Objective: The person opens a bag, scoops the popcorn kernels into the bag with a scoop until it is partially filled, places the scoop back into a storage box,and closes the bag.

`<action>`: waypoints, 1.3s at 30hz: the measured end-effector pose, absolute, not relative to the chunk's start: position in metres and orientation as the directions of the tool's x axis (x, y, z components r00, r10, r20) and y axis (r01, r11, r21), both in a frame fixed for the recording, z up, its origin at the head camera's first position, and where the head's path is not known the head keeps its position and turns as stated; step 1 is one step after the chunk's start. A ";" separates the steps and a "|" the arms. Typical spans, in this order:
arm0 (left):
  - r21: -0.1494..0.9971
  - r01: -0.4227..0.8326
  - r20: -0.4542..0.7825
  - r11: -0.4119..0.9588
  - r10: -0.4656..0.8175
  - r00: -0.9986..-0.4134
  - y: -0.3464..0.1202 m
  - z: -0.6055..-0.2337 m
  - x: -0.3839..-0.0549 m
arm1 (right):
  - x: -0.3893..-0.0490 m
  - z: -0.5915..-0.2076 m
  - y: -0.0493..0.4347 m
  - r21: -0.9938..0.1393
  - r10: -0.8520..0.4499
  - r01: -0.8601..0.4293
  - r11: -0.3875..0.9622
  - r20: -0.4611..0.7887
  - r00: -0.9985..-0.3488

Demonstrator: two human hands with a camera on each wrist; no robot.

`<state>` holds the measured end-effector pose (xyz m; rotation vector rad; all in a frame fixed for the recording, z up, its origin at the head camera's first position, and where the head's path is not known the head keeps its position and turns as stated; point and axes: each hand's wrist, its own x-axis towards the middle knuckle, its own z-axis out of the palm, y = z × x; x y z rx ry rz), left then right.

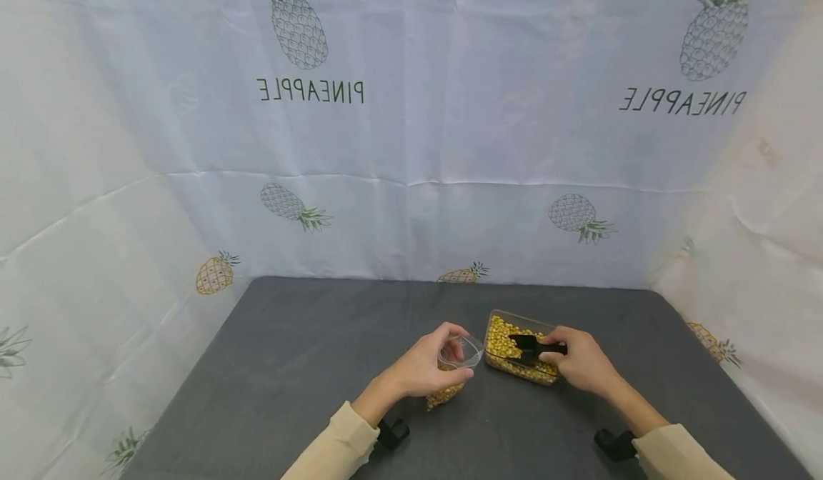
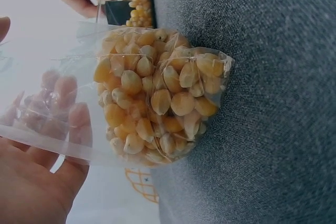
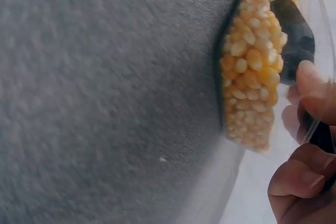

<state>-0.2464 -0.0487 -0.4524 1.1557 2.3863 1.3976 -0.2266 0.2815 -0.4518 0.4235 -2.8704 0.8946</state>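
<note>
My left hand (image 1: 424,364) grips a clear plastic bag (image 2: 89,150) near its top, fingers around the open mouth. Corn kernels (image 2: 157,98) fill the lower part of the bag, which stands on the grey cloth. To its right, a clear rectangular container (image 1: 522,317) holds more yellow corn kernels (image 3: 252,69). My right hand (image 1: 581,360) holds a small black scoop (image 1: 529,346) by its handle, and the blade sits in the kernels inside the container. Through the container wall, the right wrist view shows the scoop blade (image 3: 294,35) amid the corn.
A grey cloth-covered table (image 1: 308,366) lies under everything. White curtains (image 1: 411,130) printed with pineapples hang behind it and along both sides. One small pale fragment (image 3: 163,159) lies on the cloth by the container.
</note>
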 end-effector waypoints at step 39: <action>0.794 0.541 0.242 0.277 0.672 -0.700 -0.048 -0.453 -0.246 | -0.210 -0.456 0.300 -0.600 -0.137 -0.260 0.757 0.242 -0.960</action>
